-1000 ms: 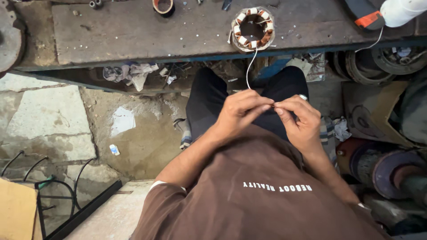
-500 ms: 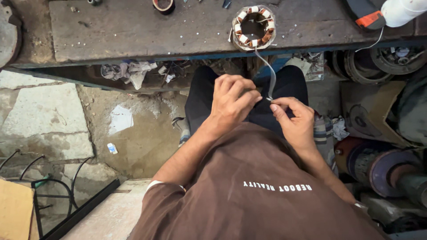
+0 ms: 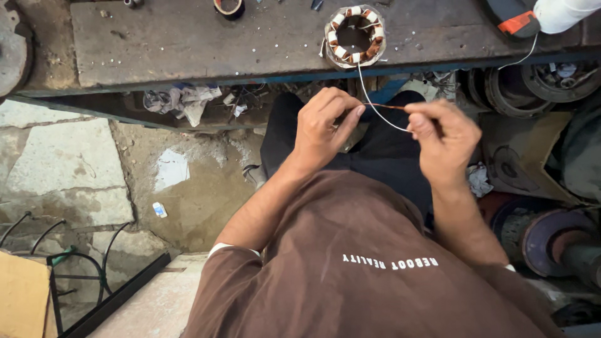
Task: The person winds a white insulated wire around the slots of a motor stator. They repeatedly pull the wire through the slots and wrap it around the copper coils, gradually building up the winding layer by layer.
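A round motor stator (image 3: 354,35) with copper windings and white insulation sits at the front edge of the worn workbench (image 3: 188,44). A thin white lead wire (image 3: 375,106) runs from it down toward my lap. My right hand (image 3: 441,141) pinches the end of that wire, where a short copper strand sticks out toward the left. My left hand (image 3: 325,125) is just left of it, fingertips at the copper strand's tip, fingers curled. Both hands hover above my dark trousers, a little below the bench edge.
A roll of tape (image 3: 228,6) and a white-and-orange tool (image 3: 538,15) lie on the bench. Rags (image 3: 181,100) hang on a shelf beneath it. Metal motor parts and discs (image 3: 551,231) are piled at the right. Stone floor and a black metal frame (image 3: 94,281) are at left.
My hands have drawn slightly apart and lifted toward the bench; the wire now stretches between the stator and my right fingers with the copper end exposed.
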